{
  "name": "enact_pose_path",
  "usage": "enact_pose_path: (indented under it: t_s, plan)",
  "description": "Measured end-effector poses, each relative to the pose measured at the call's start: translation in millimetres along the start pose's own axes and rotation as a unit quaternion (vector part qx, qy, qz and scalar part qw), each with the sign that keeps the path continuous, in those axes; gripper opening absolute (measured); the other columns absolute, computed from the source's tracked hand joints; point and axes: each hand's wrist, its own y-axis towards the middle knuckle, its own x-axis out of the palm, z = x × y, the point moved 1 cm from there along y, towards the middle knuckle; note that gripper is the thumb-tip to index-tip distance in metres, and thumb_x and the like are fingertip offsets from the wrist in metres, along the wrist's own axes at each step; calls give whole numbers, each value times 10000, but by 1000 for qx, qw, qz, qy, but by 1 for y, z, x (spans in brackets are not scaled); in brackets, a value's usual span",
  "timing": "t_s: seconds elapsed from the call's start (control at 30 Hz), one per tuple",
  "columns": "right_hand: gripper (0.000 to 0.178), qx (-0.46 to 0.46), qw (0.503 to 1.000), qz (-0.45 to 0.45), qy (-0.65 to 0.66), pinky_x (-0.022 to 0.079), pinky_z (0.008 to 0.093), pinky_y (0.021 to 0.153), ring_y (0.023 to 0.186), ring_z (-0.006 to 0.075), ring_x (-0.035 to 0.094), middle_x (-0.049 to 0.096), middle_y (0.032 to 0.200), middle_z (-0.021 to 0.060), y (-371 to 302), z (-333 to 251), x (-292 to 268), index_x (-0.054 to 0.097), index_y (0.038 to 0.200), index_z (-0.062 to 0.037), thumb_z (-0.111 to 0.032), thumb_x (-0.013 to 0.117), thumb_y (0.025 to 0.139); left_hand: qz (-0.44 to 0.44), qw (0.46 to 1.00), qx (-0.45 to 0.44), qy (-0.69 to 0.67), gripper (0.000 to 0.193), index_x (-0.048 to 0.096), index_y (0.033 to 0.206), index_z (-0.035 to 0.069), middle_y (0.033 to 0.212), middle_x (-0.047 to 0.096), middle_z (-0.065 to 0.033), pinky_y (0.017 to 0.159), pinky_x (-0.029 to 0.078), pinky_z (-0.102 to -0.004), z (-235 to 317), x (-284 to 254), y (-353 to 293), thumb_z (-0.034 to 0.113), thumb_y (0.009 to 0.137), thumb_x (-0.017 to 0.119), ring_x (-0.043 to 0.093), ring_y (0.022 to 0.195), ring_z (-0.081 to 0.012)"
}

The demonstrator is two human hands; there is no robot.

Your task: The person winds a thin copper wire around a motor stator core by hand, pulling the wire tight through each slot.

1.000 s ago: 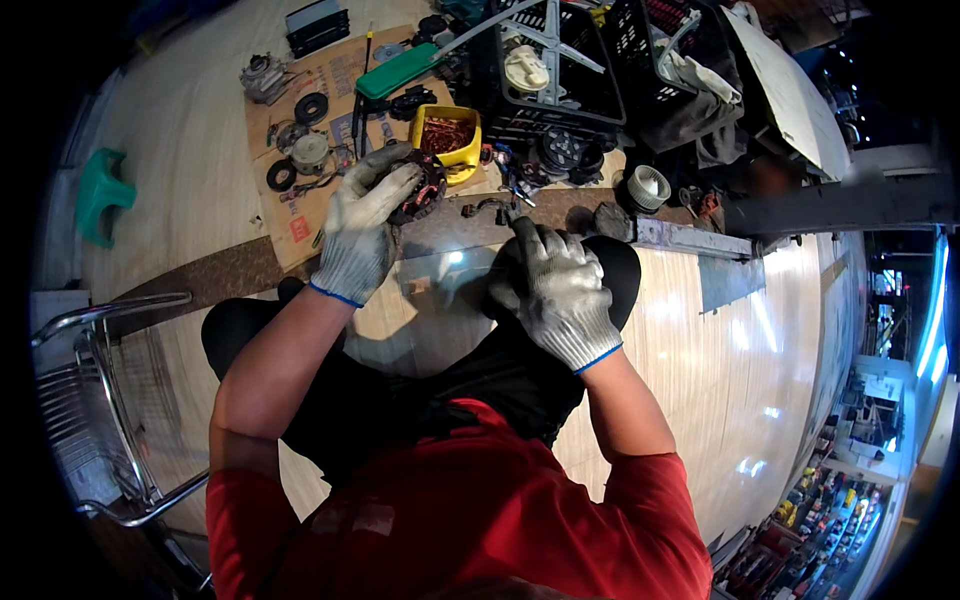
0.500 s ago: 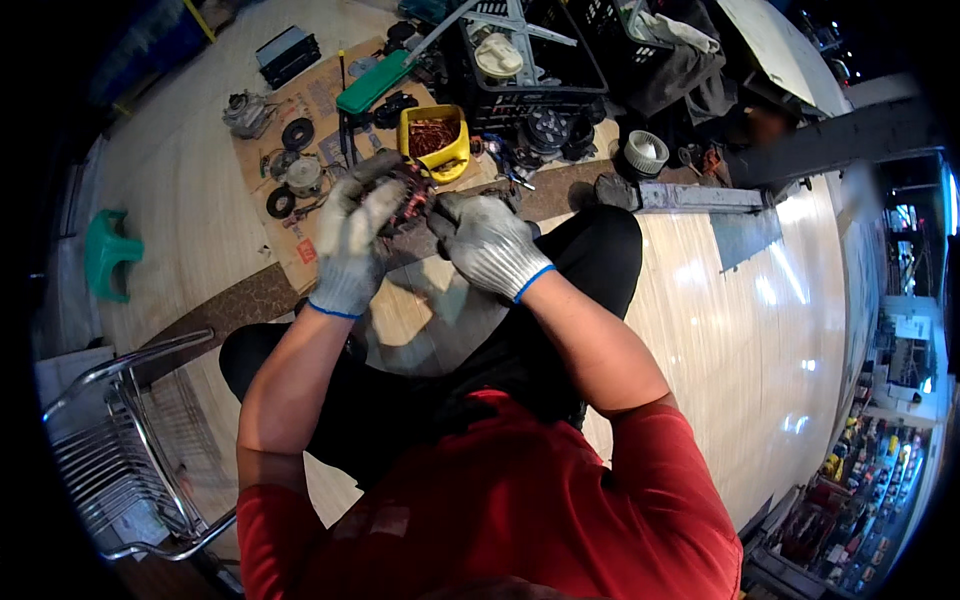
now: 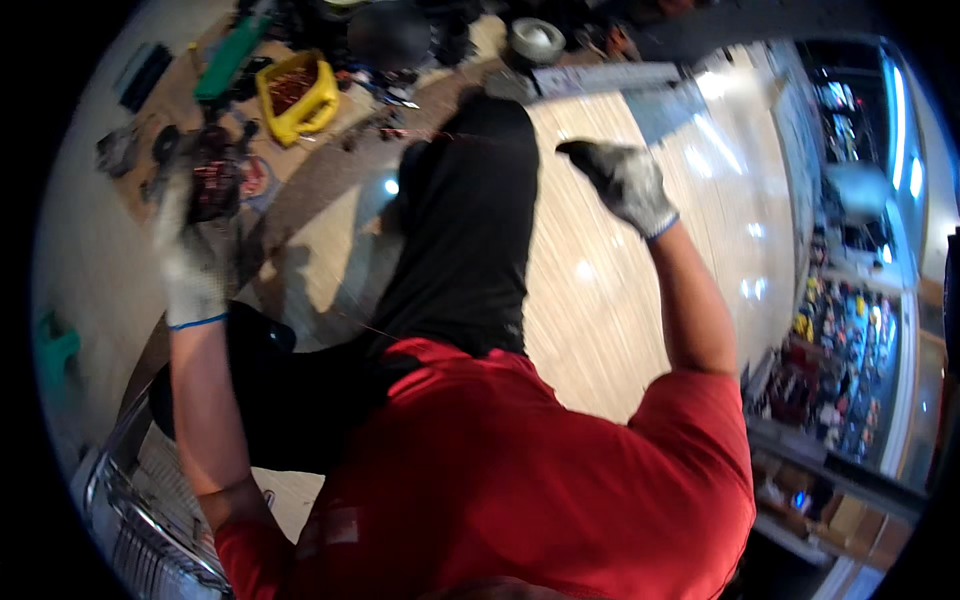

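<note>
My left hand (image 3: 195, 250), in a whitish work glove and blurred by motion, is closed round a dark, round motor part with copper windings (image 3: 215, 180). Thin copper wire (image 3: 430, 134) stretches from near that part across my black trouser leg toward the right. Off to the right, over the pale floor, my right hand (image 3: 630, 185) has its dark-tipped gloved fingers pressed together on the wire, whose far end fades from sight. The yellow cut-open container (image 3: 318, 112) with copper scraps (image 3: 290, 88) inside stands just beyond the motor part.
Cardboard (image 3: 135, 185) with loose parts lies at the far left, beside a green-handled tool (image 3: 232, 58). A white fan wheel (image 3: 537, 42) and a metal beam (image 3: 605, 78) are at the back. A chrome-framed chair (image 3: 150, 520) stands near left, with a green stool (image 3: 55, 345) farther out.
My hands have moved far apart: the right swung out to the right, the left went left with the motor part. Thin wire now shows between them. The whole view has shifted and turned.
</note>
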Motion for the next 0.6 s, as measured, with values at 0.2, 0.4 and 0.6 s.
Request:
enact_pose_path:
  t_s: [0.2,0.4,0.6]
  plan:
    - [278,207,975,-75,32,551,359,737,904,244,702,723,1035,64,-87,125,13,665,1188,-231,-195,509,961,96,995,2,33,502,428,1417,-31,1434,473,-197,1136,369,-404,3,2,2,236,1002,513,476,1320,-279]
    - [322,360,921,-141,-54,541,405,799,975,284,687,710,1070,109,-163,195,5,671,1164,-231,-181,452,933,70,996,16,50,522,401,1436,-34,1472,427,-203,1166,321,-411,3,9,0,244,1004,494,426,1358,-297]
    - [295,471,849,-157,-182,522,486,864,1067,359,643,671,1162,133,-228,241,-4,662,1176,-297,-326,455,968,83,994,13,66,516,381,1445,-37,1483,405,-210,1158,336,-443,-2,26,-5,246,1019,451,418,1364,-305]
